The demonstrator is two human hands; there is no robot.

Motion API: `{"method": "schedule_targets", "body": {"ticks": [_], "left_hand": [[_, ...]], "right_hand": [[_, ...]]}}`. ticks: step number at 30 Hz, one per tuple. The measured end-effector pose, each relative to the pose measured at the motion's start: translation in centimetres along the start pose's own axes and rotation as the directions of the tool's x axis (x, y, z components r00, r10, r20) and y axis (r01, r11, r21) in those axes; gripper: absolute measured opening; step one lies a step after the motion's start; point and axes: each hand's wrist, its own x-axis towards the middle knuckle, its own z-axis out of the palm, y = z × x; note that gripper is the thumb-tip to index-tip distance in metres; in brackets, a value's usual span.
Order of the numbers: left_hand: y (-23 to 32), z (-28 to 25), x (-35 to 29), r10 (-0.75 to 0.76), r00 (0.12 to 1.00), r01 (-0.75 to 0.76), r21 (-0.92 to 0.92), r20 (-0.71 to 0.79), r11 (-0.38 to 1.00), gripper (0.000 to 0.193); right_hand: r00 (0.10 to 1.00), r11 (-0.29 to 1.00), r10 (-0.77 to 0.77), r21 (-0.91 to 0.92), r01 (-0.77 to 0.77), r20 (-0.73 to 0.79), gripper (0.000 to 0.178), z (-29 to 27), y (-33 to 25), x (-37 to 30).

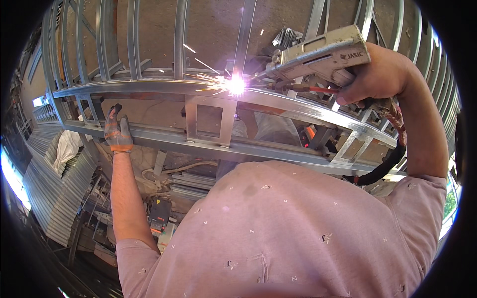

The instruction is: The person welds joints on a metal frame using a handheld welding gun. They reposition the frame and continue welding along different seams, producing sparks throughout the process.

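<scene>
My bare right hand (381, 74) is wrapped round the grip of a handheld welding gun (320, 52). The gun's nozzle points left at a bright arc (236, 85), which throws sparks leftward. The arc burns on the upper rail (149, 88) of a metal frame, where an upright bar meets it above a small square metal bracket (227, 119). On the lower rail (171, 140), to the left, rests my left hand (119, 131) in a grey and orange glove, fingers stretched out and thumb apart. The glare hides the weld spot itself.
Several upright bars (133, 39) rise from the upper rail. A dark cable (385, 171) hangs from the gun at the right. Corrugated sheets (59, 184) lie at the left. Below the frame are stacked metal profiles (191, 185) and a black and orange machine (159, 214).
</scene>
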Motion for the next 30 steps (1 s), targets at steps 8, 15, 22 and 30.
{"method": "schedule_targets", "body": {"ticks": [8, 15, 22, 30], "left_hand": [[0.3, -0.3, 0.1, 0.050, 0.999, -0.051, 0.051, 0.013, 0.997, 0.046], [0.5, -0.2, 0.1, 0.025, 1.000, -0.025, 0.066, 0.005, 0.998, 0.043], [1.2, -0.5, 0.1, 0.034, 0.999, -0.037, 0.088, 0.030, 0.995, 0.042], [0.2, -0.2, -0.2, 0.039, 0.999, -0.038, 0.083, -0.010, 0.996, 0.042]], "right_hand": [[1.000, 0.999, 0.031, 0.019, -0.031, 0.001, 0.054, -0.2, 0.0, -0.3], [0.996, 1.000, -0.021, 0.017, 0.023, -0.085, 0.054, -0.8, 1.4, -1.4], [0.997, 0.990, -0.074, 0.117, 0.074, -0.003, 0.049, -0.3, 0.7, -0.6], [0.989, 0.989, -0.149, -0.005, 0.149, -0.023, 0.052, 0.5, 0.8, 0.8]]}}
